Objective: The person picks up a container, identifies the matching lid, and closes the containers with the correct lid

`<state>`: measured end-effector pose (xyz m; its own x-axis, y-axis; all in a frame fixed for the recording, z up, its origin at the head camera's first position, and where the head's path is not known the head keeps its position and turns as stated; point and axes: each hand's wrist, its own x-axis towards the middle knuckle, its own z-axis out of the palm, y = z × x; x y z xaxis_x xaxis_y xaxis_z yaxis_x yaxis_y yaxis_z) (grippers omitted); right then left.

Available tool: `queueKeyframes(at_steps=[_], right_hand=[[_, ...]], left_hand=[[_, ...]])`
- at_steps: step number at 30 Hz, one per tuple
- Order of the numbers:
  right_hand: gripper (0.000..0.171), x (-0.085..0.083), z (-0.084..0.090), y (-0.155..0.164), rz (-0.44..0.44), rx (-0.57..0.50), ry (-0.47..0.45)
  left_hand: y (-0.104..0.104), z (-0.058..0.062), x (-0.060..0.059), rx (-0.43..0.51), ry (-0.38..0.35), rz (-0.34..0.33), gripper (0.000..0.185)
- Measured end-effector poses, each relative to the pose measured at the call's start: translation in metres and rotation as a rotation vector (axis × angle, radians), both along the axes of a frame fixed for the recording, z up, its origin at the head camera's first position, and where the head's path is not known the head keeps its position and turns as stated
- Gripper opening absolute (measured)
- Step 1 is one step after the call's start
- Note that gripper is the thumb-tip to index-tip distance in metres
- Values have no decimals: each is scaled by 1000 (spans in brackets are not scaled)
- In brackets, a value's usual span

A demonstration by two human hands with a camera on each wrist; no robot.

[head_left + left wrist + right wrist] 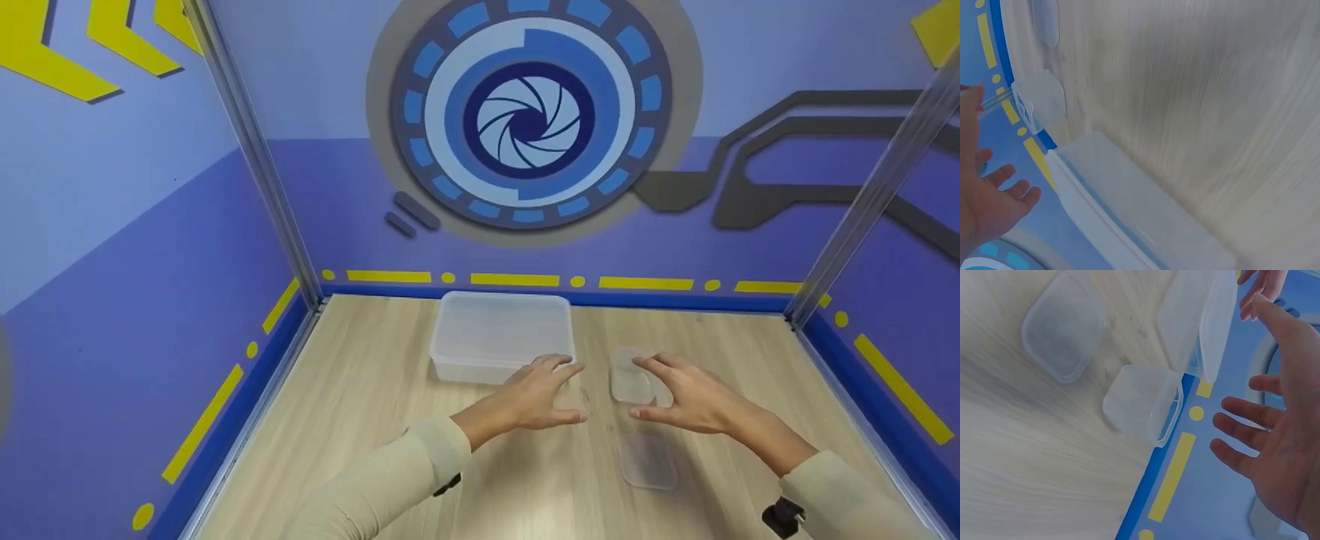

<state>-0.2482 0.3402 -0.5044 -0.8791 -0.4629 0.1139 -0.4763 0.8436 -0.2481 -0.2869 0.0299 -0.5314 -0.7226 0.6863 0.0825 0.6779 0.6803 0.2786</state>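
A large translucent box (502, 330) with its lid on stands towards the back of the table. My left hand (534, 394) hovers in front of its right corner, fingers apart and nothing held. To the right is a small clear plastic container (631, 386), its open rim facing up in the right wrist view. My right hand (694, 394) is beside and partly over it in the head view, thumb and fingers spread, holding nothing. A flat clear lid (649, 461) lies on the table nearer me. In the right wrist view, the lid (1064, 326) and small container (1140, 402) sit apart.
The wooden table (360, 427) is bounded by a blue back wall (337, 217) and side walls. Metal posts (262, 165) rise at the back corners. Long sleeves (390, 480) cover both forearms, and a small black device (784, 517) sits at the right wrist.
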Motion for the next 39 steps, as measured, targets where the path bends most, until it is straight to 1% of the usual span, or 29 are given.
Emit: queueKeyframes(at_steps=[5, 9, 13, 17, 24, 29, 36, 39], right_hand=[[93, 3, -7, 1, 11, 32, -19], [94, 5, -16, 1, 19, 49, -21], [93, 6, -25, -1, 40, 58, -38], [93, 9, -35, 1, 55, 48, -67], [99, 10, -48, 7, 56, 51, -108], [100, 10, -58, 15, 72, 52, -86], [99, 13, -72, 23, 96, 73, -47], [98, 16, -77, 26, 110, 76, -53]], left_hand=[[6, -12, 5, 37, -59, -13, 84], [13, -20, 11, 21, -81, -24, 87], [21, -23, 16, -6, -70, -35, 89], [30, -27, 18, -14, -62, -46, 89], [40, -39, 19, 1, -75, -26, 92], [47, -50, 22, 24, -56, -38, 93], [58, -65, 28, 31, -125, -32, 97], [63, -70, 30, 33, -109, -35, 96]])
